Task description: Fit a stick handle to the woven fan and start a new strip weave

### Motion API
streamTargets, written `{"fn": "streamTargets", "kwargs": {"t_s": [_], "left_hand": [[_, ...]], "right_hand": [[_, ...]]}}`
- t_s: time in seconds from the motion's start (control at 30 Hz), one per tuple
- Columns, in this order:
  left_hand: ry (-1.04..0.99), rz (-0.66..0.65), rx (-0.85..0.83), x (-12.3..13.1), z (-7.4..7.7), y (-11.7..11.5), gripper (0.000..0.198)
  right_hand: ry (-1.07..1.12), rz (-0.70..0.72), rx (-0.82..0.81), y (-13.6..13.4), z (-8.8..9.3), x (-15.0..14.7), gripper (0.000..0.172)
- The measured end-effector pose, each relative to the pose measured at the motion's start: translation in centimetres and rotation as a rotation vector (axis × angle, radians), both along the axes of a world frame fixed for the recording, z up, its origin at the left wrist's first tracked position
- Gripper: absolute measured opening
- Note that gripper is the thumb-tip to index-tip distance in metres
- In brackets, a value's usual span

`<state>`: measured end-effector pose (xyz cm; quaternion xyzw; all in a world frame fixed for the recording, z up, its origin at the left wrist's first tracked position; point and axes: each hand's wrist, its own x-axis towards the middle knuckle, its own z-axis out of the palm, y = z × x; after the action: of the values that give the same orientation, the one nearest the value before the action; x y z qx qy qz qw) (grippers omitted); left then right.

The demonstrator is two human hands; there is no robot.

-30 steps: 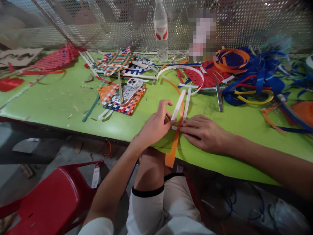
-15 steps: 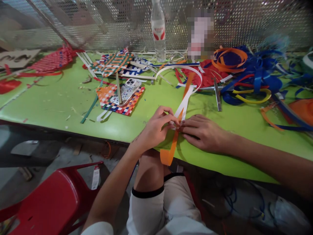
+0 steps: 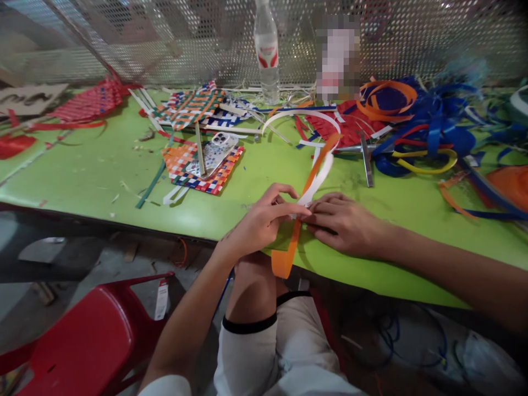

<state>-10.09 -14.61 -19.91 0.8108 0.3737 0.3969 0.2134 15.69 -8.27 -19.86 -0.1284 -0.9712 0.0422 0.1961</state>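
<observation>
Green table [image 3: 103,170], backed by perforated metal mesh, is strewn with woven mats and coloured strips. At its near edge, an orange strip [image 3: 289,250] and white strip [image 3: 319,173] are pinched between the closed fingers of the left hand [image 3: 264,223]. The right hand [image 3: 346,223] is pressed flat upon their crossing, fingers extended.

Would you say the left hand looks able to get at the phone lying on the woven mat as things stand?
Probably yes. The left hand pinches the strips near the table edge, and the phone lies beyond it to the left, on the woven mat. Only bare green table lies between, though it must release the strips first.
</observation>
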Motion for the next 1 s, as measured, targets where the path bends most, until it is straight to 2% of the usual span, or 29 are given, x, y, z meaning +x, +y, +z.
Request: {"fn": "streamTargets", "kwargs": {"t_s": [0.2,0.37,0.4,0.5,0.67,0.9,1.0], "left_hand": [[-0.039,0.005,-0.038,-0.1,-0.1,0.0,0.045],[0.001,0.022,-0.096,0.1,-0.4,-0.1,0.067],[0.008,0.034,-0.107,0.2,-0.3,-0.1,0.065],[-0.01,0.072,-0.124,0.2,0.1,0.1,0.04],[-0.147,0.201,-0.175,0.0,0.2,0.4,0.014],[-0.241,0.371,-0.357,0.1,-0.5,1.1,0.03],[-0.227,0.397,-0.367,0.2,-0.5,1.8,0.048]], "right_hand": [[0.029,-0.003,-0.017,-0.1,0.0,0.0,0.03],[0.041,0.002,-0.052,-0.1,0.1,-0.1,0.029],[0.043,0.001,-0.056,-0.1,0.0,-0.1,0.028],[0.049,0.0,-0.052,-0.1,-0.2,0.0,0.028],[0.064,-0.007,-0.05,0.0,-0.4,0.0,0.028],[0.058,0.005,-0.018,-0.1,-0.1,-0.1,0.031],[0.063,0.008,-0.008,-0.1,-0.1,-0.1,0.031]]}}
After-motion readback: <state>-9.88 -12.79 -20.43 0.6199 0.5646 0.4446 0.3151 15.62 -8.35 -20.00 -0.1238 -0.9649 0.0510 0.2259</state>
